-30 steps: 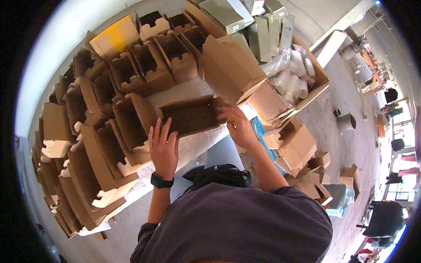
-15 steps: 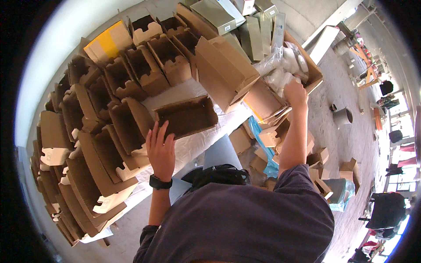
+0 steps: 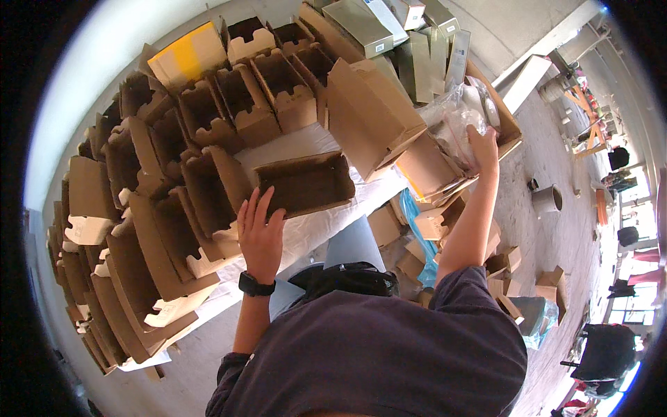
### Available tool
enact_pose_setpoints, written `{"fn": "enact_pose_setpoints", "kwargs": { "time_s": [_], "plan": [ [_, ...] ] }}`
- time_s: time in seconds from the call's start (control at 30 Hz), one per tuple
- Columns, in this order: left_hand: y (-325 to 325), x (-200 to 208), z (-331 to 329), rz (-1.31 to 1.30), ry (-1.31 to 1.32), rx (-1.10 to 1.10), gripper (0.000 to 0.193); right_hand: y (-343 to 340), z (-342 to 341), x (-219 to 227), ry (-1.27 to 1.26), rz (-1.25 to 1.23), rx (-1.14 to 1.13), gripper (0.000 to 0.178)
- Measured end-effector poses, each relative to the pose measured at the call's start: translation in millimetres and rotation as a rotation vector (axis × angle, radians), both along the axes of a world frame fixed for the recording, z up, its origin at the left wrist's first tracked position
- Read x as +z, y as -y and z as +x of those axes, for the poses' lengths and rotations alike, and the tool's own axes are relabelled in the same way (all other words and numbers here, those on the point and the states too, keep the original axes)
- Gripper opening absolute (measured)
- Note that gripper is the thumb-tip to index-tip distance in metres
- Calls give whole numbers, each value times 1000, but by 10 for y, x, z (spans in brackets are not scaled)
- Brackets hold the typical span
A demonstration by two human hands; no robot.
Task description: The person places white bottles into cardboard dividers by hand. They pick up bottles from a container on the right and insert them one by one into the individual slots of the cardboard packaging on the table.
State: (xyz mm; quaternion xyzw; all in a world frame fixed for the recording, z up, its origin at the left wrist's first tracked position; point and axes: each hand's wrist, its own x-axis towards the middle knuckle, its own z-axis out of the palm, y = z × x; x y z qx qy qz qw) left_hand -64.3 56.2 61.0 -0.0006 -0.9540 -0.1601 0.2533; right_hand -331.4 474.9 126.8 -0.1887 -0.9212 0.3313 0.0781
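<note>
An open brown cardboard box [image 3: 309, 184] lies on the white-covered table in front of me. My left hand [image 3: 262, 233], with a dark watch at the wrist, rests its spread fingers on the box's near left corner. Off to the right, my right hand [image 3: 481, 146] reaches into a larger carton [image 3: 513, 132]. Its fingers are bent round a clear plastic bag [image 3: 458, 128] with white pieces inside, whose kind I cannot make out. The fingertips are partly hidden by the plastic.
Rows of open cardboard boxes [image 3: 229, 104] fill the table's left and back. An upright brown box [image 3: 375, 115] stands beside the carton. Flat grey-green boxes [image 3: 358, 28] are piled behind. Loose cardboard and blue plastic [image 3: 420, 226] lie below on the floor; a grey bucket [image 3: 547, 200] stands farther right.
The view has shifted slightly. My right hand has moved lower over the plastic bag, its fingers now against it. The left hand stays at the box corner.
</note>
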Motion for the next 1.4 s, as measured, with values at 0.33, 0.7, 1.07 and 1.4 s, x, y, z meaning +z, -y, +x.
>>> {"fn": "enact_pose_setpoints", "kwargs": {
  "time_s": [0.33, 0.7, 1.07, 1.4],
  "plan": [
    [20, -49, 6, -28, -6, 0, 5, 480, 539, 254, -710, -941, 299, 47],
    [22, -20, 24, -46, -19, 12, 7, 2087, 1443, 177, -515, -1137, 729, 67],
    [44, -38, 31, -79, -41, 41, 13, 2546, 1285, -260, -65, -15, 1314, 61],
    [50, -38, 49, -28, -48, 50, 11, 2633, 1280, -231, 82, 224, 1325, 60]
  ]
}}
